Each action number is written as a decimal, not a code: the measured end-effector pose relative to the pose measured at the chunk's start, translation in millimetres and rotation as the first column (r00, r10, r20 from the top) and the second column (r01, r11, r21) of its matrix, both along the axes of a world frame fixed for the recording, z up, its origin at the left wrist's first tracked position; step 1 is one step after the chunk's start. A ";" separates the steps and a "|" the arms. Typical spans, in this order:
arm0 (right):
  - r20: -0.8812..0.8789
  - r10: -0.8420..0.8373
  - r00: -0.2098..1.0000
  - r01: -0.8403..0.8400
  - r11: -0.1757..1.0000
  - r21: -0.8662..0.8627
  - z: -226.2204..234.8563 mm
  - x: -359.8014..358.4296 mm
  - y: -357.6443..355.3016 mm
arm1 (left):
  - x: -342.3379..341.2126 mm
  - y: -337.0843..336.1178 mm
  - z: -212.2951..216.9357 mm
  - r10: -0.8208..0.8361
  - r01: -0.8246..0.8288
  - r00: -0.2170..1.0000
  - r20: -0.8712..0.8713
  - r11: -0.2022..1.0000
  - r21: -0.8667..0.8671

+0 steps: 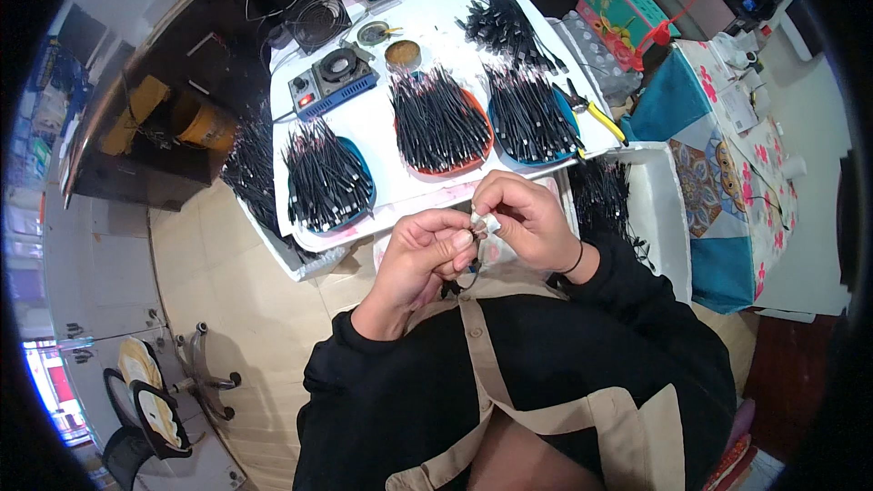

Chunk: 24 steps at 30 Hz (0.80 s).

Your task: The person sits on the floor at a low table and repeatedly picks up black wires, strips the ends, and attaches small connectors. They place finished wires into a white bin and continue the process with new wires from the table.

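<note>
Both hands pinch a small white connector above the table's near edge.

The left hand [420, 250] and right hand [527, 218] meet fingertip to fingertip, fingers clenched around the white connector [486, 223]; beyond, on the white table [382, 118], trays of black cables [440, 118].

place: small assembly workshop | evidence: trays of black cables [440, 123] (three bowls), blue soldering station [333, 80], pliers [596, 111]

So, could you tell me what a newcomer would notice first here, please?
Three round trays heaped with short black cables stand in a row on the white table. In front of them, the left hand and right hand pinch a small white piece.
</note>
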State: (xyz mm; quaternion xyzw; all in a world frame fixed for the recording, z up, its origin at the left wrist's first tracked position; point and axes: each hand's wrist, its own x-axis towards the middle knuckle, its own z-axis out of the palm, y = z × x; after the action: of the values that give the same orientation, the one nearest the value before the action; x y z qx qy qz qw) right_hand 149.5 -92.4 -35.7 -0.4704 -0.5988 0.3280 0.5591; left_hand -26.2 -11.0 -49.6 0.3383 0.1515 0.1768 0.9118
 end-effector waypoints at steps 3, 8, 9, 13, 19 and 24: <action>-0.116 -0.025 0.993 0.023 1.000 -0.014 -6.0 9.1 11.4 | 11.6 12.9 17.7 0.052 -0.045 0.992 -0.119 0.997 0.055; -0.378 -0.041 0.925 0.010 0.997 -0.082 -15.9 34.8 25.6 | 31.6 76.5 63.4 0.440 -0.194 0.885 -0.152 0.646 0.738; -0.209 -0.044 0.977 0.015 0.990 -0.140 -18.0 39.8 27.0 | 42.4 95.0 66.4 0.532 -0.160 0.840 -0.111 0.437 0.885; 0.031 0.080 0.996 -0.073 0.980 -0.184 -30.0 41.2 33.9 | 103.4 179.7 47.0 0.642 0.122 0.767 0.013 -0.166 0.979; -0.023 0.309 0.951 -0.302 0.908 -0.289 -41.1 55.3 42.9 | 152.2 251.0 -19.9 0.638 0.451 0.747 -0.188 -0.278 0.848; -0.046 0.279 0.959 -0.282 0.932 -0.227 -51.2 63.8 50.7 | 160.4 275.4 -40.8 0.674 0.601 0.694 -0.254 -0.347 0.721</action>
State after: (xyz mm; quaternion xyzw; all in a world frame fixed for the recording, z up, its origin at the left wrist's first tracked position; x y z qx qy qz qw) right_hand 213.4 -41.7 -86.8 -0.4397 -0.6140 0.4749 0.4518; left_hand 134.1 264.4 -90.3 0.9510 0.2879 0.1065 0.0381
